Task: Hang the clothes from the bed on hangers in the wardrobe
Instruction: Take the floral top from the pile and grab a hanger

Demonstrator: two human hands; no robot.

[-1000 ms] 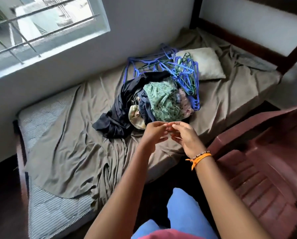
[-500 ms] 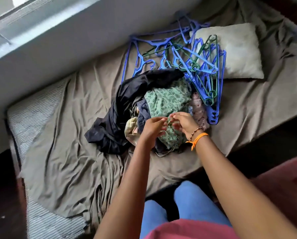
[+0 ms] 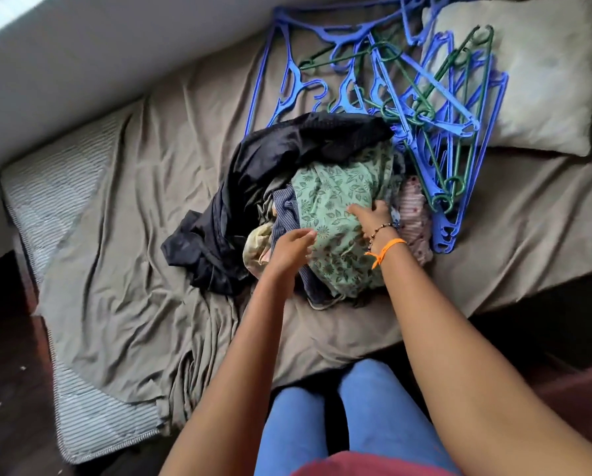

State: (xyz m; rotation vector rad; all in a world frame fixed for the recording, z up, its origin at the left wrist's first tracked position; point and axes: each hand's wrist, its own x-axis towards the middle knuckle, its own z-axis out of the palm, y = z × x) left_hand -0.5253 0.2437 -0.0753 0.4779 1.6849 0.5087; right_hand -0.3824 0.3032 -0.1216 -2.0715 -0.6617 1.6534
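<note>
A heap of clothes lies in the middle of the bed (image 3: 133, 235). On top is a green floral garment (image 3: 332, 197), with a black garment (image 3: 253, 187) at its left, a blue striped one (image 3: 286, 214) and a pink one (image 3: 414, 214) beside it. My right hand (image 3: 373, 218) lies on the green garment's right side; its thumb rests on top and its fingers curl into the cloth. My left hand (image 3: 291, 249) reaches in with fingers stretched out, its tips at the green garment's left edge. A tangle of blue and green hangers (image 3: 425, 108) lies behind the heap.
A pale pillow (image 3: 535, 73) sits at the far right, partly under the hangers. The olive sheet is rumpled and leaves the striped mattress (image 3: 47, 187) bare at the left. A white wall runs along the bed's far side. My knees in blue jeans (image 3: 373, 407) meet the bed's near edge.
I have leaned in over the bed. My hands, joined in front of the heap before, have parted; the right one has gone onto the green garment and the left one reaches toward it.
</note>
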